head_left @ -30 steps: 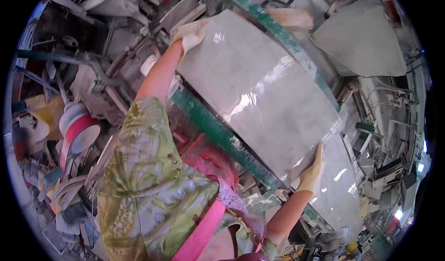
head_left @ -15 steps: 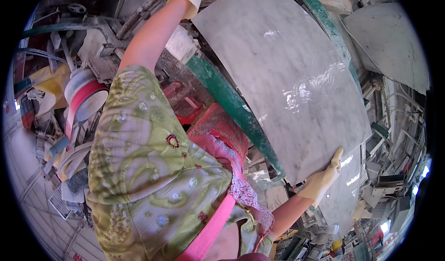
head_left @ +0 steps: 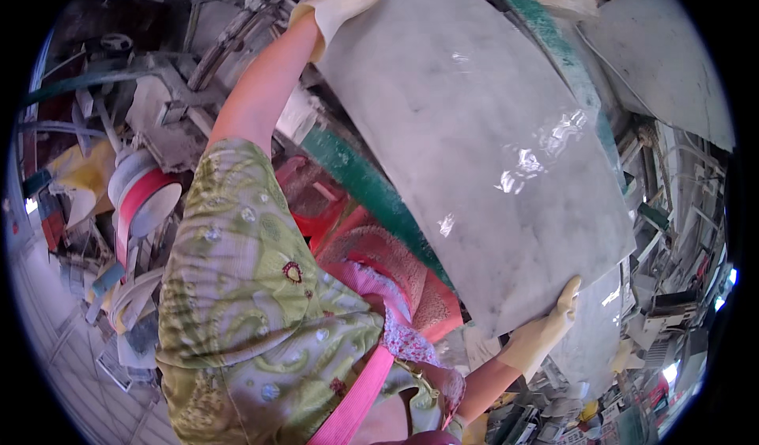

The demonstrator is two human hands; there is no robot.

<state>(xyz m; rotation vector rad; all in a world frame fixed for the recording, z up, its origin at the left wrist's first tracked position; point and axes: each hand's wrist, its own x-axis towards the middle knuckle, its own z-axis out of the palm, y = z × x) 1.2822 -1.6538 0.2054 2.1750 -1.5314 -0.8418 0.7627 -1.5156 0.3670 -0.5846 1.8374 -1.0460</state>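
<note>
A large pale grey, marble-like slab (head_left: 474, 128) lies between my hands, its top shining in wet-looking patches. My left hand (head_left: 340, 14), in a cream rubber glove, is closed on the slab's far left corner, fingers lying along its edge. At the near right end my gloved right hand (head_left: 545, 330) grips the edge with one digit stretched up over the top face. The rest of its fingers are hidden beneath the slab. Green bars, one on the near side (head_left: 371, 184) and one on the far side (head_left: 545, 34), run along the slab.
A second grey slab (head_left: 589, 326) shows below the right hand. Another grey sheet (head_left: 656, 65) stands at the far right. On the left are a red-banded round part (head_left: 146, 196) and a yellow piece (head_left: 83, 172). Frames and scrap crowd both sides.
The whole view has shifted, so most things sit lower in it. The slab's near edge now overlaps more of the near green bar. More of my left glove shows.
</note>
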